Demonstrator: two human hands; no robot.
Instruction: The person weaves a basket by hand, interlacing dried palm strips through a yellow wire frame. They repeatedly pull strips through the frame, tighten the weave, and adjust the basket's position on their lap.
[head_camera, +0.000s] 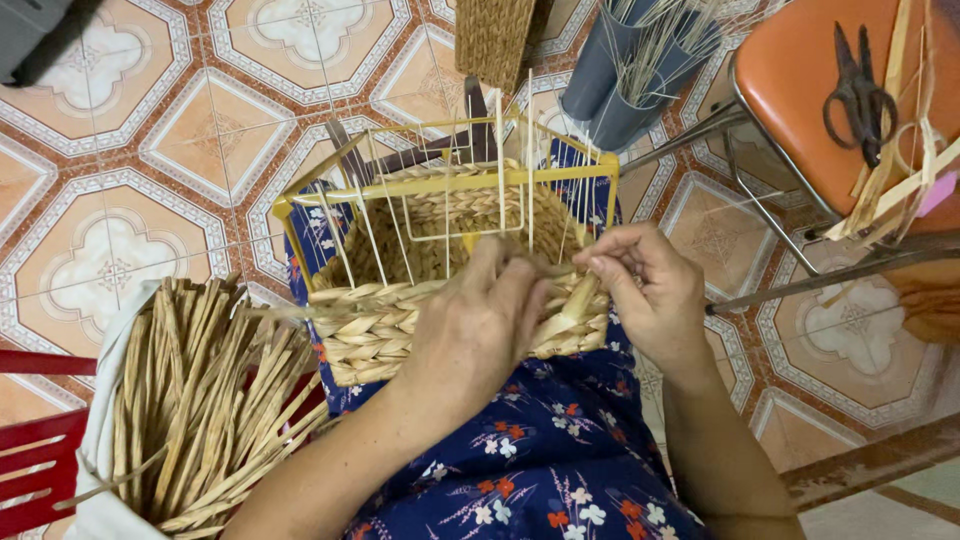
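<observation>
Under both hands, the half-woven basket (400, 335) is plaited dried straw, matt, coarse and fibrous. The left hand (480, 320) and right hand (645, 285) pinch a flat straw strand (570, 310), dull tan and papery. Just above the grip, the yellow wire frame (440, 185) looks like painted metal, smooth with a faint sheen. Left of the grip, a bundle of straw stalks (200, 400) lies dry and rough. Beneath the wrists, the blue floral cloth (560, 450) is soft and matt. The floor tiles (120, 150) are glazed and glossy.
</observation>
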